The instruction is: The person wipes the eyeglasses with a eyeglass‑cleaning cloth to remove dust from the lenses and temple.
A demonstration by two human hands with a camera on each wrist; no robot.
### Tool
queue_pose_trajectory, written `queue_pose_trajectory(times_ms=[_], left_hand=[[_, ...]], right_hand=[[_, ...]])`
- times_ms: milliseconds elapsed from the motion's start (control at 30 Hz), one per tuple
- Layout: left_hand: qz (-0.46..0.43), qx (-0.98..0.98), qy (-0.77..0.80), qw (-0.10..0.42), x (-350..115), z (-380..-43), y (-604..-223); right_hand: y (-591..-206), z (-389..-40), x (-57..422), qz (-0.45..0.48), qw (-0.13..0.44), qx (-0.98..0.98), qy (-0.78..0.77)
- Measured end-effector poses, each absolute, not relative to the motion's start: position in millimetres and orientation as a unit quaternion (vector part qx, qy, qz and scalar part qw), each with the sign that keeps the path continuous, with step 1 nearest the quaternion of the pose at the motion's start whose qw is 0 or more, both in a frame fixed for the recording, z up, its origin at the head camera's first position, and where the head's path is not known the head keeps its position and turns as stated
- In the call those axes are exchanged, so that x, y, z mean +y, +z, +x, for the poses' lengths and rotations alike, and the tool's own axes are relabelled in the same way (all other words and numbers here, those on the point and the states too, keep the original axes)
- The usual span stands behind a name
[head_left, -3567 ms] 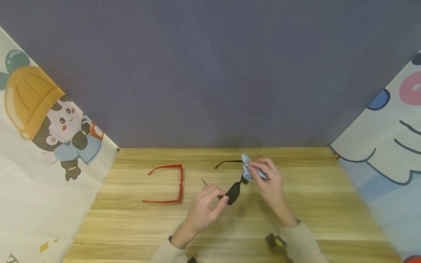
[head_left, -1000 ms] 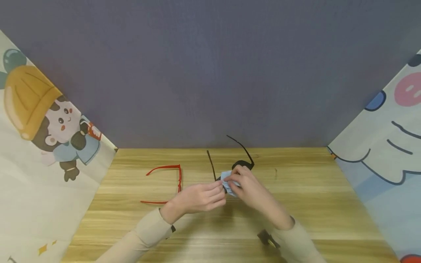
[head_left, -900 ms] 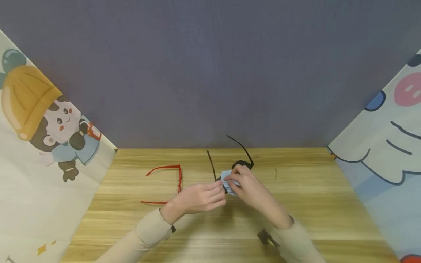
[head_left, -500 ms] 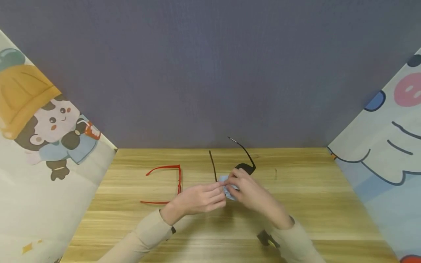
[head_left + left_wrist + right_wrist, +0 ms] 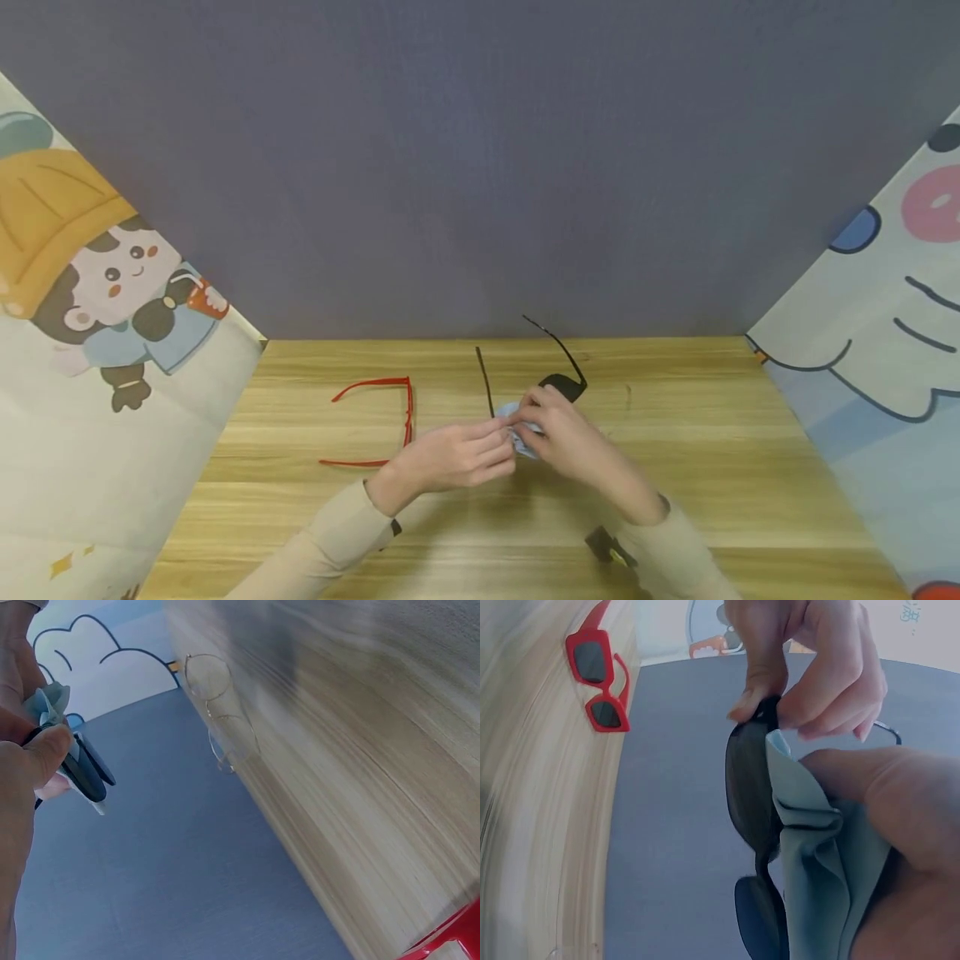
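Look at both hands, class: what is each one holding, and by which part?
The left hand pinches the black sunglasses at one outer corner of the frame; the right hand holds the light-blue cloth by its bunched folds.

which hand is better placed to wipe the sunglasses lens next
Likely the right hand: it pinches the light blue cloth against the black sunglasses, while the left hand grips the outer end of their frame.
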State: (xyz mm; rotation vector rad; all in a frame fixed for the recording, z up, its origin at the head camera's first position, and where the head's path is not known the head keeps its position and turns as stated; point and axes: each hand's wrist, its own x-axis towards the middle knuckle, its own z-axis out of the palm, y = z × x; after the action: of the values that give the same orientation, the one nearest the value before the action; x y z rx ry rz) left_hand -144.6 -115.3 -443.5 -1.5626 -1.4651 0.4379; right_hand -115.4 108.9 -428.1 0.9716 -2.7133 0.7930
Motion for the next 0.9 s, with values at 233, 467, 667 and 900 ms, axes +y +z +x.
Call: queue_pose_trajectory(times_ms=[233, 467, 667, 900], left_hand=[[-0.634, -0.599, 0.181, 0.455, -116, -142, -437], [-0.632, -0.598, 0.181, 0.458, -117, -134, -413], [-0.632, -0.598, 0.171, 0.461, -117, -135, -416], [-0.631, -0.599, 0.17, 0.463, -116, -135, -416]], right_hand=[[-431, -119, 110, 0.306, 0.089, -0.914, 0.251], [-429, -116, 108, 0.3, 0.079, -0.918, 0.248], [-428, -112, 105, 0.333, 0.07, -0.907, 0.247], [-428, -111, 103, 0.347, 0.079, -0.9, 0.253]])
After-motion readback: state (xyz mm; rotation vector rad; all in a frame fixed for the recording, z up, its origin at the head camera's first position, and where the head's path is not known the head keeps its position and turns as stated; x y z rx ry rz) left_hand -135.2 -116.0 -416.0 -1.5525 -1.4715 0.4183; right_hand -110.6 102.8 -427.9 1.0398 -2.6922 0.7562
